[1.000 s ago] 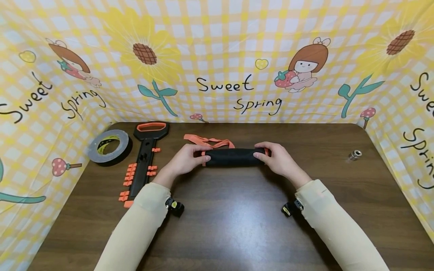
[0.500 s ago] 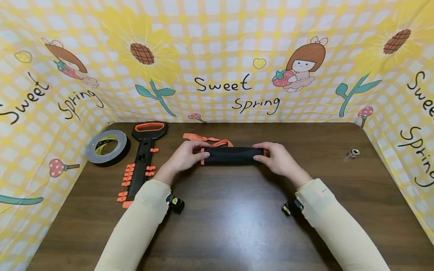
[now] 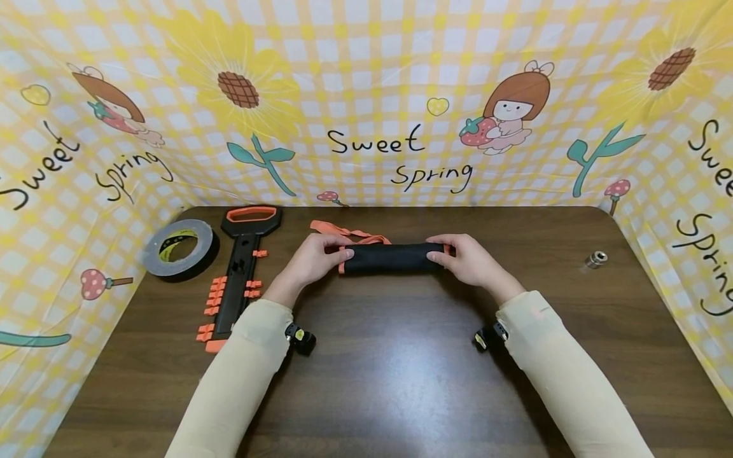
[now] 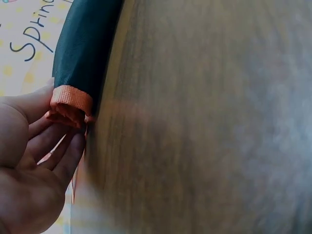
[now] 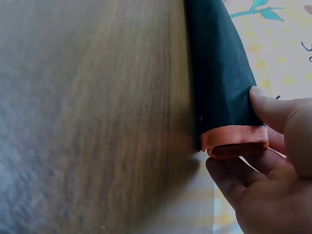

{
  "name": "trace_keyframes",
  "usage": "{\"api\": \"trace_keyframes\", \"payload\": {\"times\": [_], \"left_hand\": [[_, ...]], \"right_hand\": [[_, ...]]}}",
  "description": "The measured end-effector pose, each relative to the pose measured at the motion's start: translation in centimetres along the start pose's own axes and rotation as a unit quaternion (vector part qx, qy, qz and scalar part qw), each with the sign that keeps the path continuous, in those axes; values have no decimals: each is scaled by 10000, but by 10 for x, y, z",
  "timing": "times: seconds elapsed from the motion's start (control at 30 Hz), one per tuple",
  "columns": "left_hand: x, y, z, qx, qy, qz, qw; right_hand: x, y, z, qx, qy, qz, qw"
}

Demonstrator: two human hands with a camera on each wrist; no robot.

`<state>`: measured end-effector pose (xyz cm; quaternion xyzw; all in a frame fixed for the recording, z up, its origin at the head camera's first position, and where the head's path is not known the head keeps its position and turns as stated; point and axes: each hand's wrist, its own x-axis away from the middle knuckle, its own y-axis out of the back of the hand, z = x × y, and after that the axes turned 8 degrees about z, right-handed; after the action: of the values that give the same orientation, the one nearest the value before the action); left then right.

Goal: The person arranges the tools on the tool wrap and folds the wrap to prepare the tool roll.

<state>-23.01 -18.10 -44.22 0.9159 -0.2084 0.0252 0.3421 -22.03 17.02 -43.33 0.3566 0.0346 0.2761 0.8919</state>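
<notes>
A rolled-up black fabric tool roll [image 3: 389, 258] with orange-trimmed ends lies crosswise near the back of the table. My left hand [image 3: 314, 261] grips its left end, thumb on the near side and fingers behind. At the right end, my right hand [image 3: 471, 259] holds it the same way. An orange strap [image 3: 332, 228] trails out behind the roll toward the left. In the left wrist view the folded orange edge [image 4: 73, 97] shows beside the thumb. The right wrist view shows the layered orange end [image 5: 234, 139] with fingertips just under it.
Left of the hands lies a black socket rail [image 3: 240, 273] with orange clips and a handle, partly behind the left sleeve. Beside it is a roll of tape [image 3: 197, 254]. A small metal socket [image 3: 597, 259] is at the far right. Patterned cloth [image 3: 378, 76] walls the table.
Both hands have moved the tool roll slightly away toward the back of the table. Less of the orange strap shows behind it. The hands keep their hold at both ends.
</notes>
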Motion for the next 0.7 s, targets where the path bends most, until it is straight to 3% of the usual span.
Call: {"api": "trace_keyframes", "payload": {"times": [0.2, 0.47, 0.7], "left_hand": [[0, -4, -4, -162, -61, -40, 9998], [1, -11, -8, -493, -630, 152, 9967], [0, -10, -8, -494, -436, 263, 9975]], "right_hand": [[-4, 0, -4, -96, 14, -2, 10000], [-3, 0, -6, -175, 53, -40, 9998], [4, 0, 0, 56, 377, -488, 9981]]}}
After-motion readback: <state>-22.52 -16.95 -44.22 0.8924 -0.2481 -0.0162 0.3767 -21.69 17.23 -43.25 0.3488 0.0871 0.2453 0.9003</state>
